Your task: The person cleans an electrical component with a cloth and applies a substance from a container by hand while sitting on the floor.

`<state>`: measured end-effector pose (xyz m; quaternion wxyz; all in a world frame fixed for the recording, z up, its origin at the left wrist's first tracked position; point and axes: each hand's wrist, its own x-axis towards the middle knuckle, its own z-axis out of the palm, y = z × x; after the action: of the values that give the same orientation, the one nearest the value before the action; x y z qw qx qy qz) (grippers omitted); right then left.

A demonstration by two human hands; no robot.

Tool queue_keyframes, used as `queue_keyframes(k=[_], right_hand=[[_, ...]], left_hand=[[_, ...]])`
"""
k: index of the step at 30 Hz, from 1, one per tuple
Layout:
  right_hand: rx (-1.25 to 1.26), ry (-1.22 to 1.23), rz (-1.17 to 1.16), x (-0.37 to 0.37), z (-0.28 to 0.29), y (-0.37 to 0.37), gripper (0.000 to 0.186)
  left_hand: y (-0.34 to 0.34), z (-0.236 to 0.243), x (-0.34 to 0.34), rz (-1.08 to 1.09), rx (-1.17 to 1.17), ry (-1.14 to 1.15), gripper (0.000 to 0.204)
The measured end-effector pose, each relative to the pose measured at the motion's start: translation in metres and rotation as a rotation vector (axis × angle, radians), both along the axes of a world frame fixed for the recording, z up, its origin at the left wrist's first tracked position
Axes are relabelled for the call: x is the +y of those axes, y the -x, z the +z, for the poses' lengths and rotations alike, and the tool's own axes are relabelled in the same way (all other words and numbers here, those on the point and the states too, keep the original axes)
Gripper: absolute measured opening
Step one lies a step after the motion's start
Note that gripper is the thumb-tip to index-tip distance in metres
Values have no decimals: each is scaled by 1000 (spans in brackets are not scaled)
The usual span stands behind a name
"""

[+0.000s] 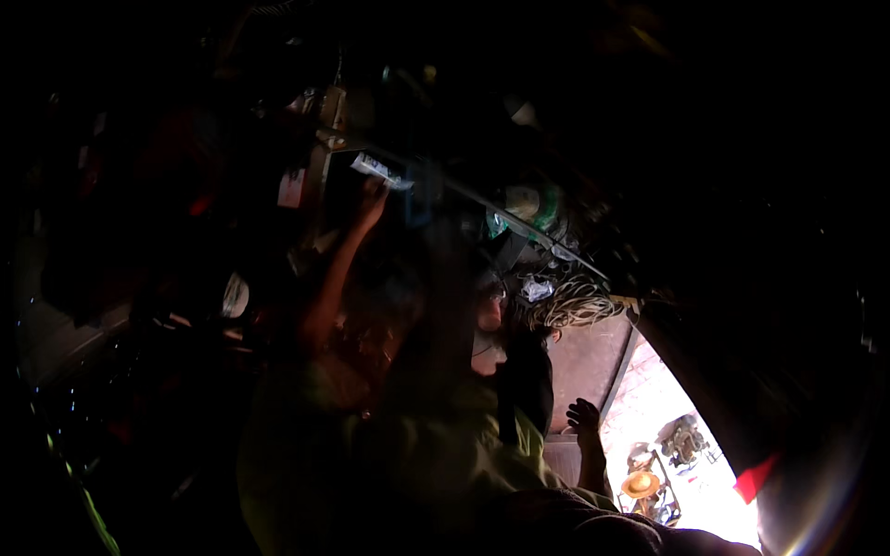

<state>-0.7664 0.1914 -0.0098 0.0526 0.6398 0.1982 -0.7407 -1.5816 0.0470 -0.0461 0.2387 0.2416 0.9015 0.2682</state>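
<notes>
The picture is very dark. My left arm reaches up and away, and its hand [374, 192] is at the lower edge of a pale, flat oblong piece with dark marks [380, 170]. Shadow hides those fingers, so whether they grip the piece cannot be made out. Farther right and lower, my right hand [582, 416] is raised with its fingers spread and nothing visible in it. Beside it is a brownish panel [593, 361]. Yellow-green cloth [464, 445] fills the lower middle.
A long thin bar [505, 215] slants across the middle. Coiled rope or cord [577, 302] lies below it, beside a crumpled whitish wrapper [535, 289]. At lower right, glaring light falls on pale ground with a round straw-coloured object [640, 484] and a red piece [755, 479].
</notes>
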Motion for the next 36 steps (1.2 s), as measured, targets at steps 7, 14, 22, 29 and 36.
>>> queue_keyframes(k=[7,14,22,29,36], right_hand=[[26,-198,208,98,-32,235,36],[79,-1067,1118,202,-143,439,23],[-51,-1725,1687,324,-257,697,22],[-176,-1444,1266,441,-298,858,27],[-277,-1625,1515,524,-296,932,31]], left_hand=[[136,-159,174,-697,-30,-48,9],[170,-205,176,-1016,503,168,17],[169,-165,192,-778,543,59,16],[176,-173,192,-773,441,54,14],[182,-169,198,-789,406,4,15]])
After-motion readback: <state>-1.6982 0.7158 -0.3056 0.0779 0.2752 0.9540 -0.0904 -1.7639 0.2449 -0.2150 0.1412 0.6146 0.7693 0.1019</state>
